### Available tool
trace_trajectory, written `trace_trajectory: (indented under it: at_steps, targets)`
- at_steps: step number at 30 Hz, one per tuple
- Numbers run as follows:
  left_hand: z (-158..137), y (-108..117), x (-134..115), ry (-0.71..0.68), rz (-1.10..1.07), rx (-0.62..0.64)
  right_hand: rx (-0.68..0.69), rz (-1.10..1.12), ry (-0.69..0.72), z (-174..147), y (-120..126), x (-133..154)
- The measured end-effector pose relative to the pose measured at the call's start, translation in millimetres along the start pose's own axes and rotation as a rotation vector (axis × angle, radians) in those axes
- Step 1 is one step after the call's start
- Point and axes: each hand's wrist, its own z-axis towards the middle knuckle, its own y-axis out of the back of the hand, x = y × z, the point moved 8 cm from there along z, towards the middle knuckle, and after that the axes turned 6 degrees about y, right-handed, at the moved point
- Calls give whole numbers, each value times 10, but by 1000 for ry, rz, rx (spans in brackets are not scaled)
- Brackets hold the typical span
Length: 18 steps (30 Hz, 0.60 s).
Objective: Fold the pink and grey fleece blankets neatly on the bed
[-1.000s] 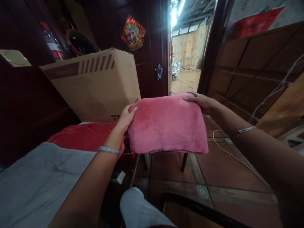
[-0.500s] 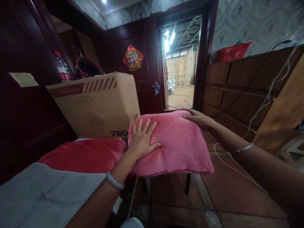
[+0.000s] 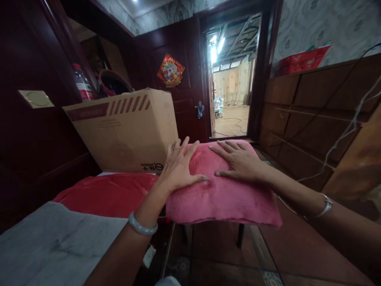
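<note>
A pink plush cloth [image 3: 217,202] covers a small seat or stool, whose dark leg [image 3: 240,236] shows below the hanging front edge. My left hand [image 3: 180,165] is spread over the left side of the cloth, fingers apart and pointing away from me. On the right part of the cloth lies my right hand [image 3: 238,161], flat, with its fingers stretched toward the far left. Neither hand grips the fabric. What lies under the cloth is mostly hidden.
At left, a red cloth [image 3: 110,194] lies beside a grey marble-patterned surface [image 3: 59,242]. Behind it stands a large cardboard box [image 3: 127,135], with a bottle [image 3: 83,83] near its top. Wooden drawers [image 3: 321,95] line the right, with a white cable hanging. An open doorway is ahead.
My right hand has moved from the far right edge of the cloth onto its top, nearer my left hand. My left hand has shifted slightly away from me.
</note>
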Motion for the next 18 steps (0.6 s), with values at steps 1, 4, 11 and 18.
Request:
trace_trajectory:
  at_steps: [1, 4, 11, 18]
  targets:
    - [18, -35, 26, 8, -7, 9, 6, 2, -6, -6, -61, -14]
    - [42, -194, 81, 18, -35, 35, -21, 15, -3, -24, -152, -65]
    - [23, -265, 62, 23, -47, 23, -135, 46, 12, -88, -207, -59]
    - [19, -278, 96, 84, -60, 32, -75, 14, 7, 116, 10, -14]
